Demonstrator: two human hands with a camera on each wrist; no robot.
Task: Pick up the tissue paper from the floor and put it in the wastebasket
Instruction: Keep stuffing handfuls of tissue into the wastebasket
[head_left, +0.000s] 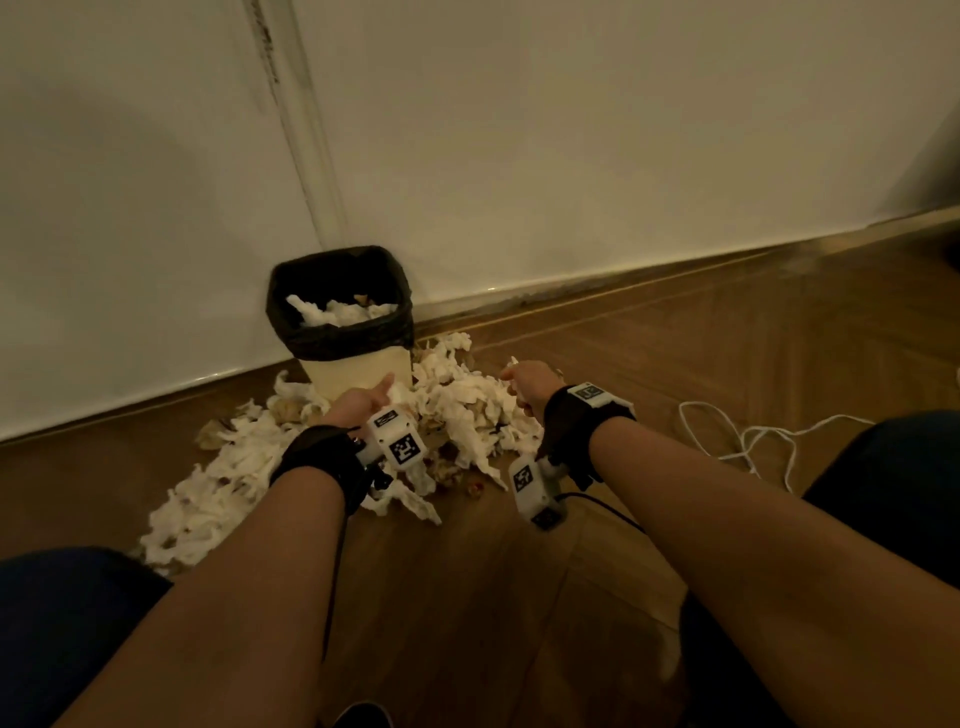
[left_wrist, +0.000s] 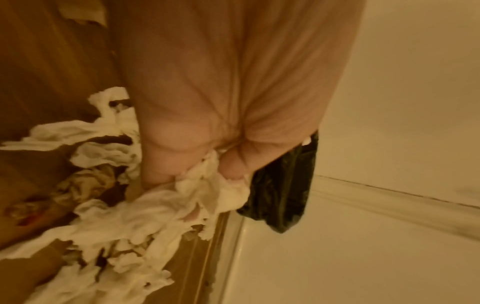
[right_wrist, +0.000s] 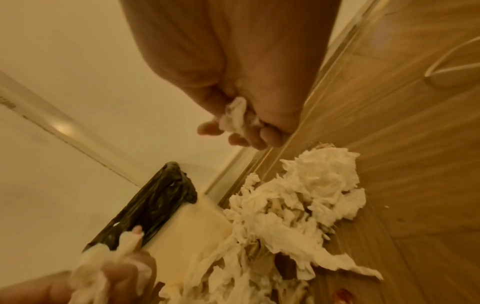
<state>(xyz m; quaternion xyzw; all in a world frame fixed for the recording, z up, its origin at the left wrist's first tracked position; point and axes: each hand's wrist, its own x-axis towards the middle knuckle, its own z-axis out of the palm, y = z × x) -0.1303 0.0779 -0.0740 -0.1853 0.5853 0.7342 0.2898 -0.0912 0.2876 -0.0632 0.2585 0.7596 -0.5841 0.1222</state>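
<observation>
A cream wastebasket (head_left: 358, 371) with a black liner (head_left: 337, 332) stands in the wall corner, with tissue inside. Crumpled white tissue paper (head_left: 467, 410) lies heaped on the wooden floor in front of it and to both sides. My left hand (head_left: 363, 402) is just in front of the basket and grips a wad of tissue (left_wrist: 207, 185). My right hand (head_left: 527, 384) hovers above the right part of the heap, and its curled fingers (right_wrist: 267, 135) hold a small wad of tissue (right_wrist: 237, 115).
A white cable (head_left: 748, 436) loops on the floor to the right. White walls and a skirting board (head_left: 623, 280) run close behind the basket. My knees in dark trousers (head_left: 67, 623) frame the bare floor near me. A few brownish scraps (head_left: 291, 410) lie among the tissue.
</observation>
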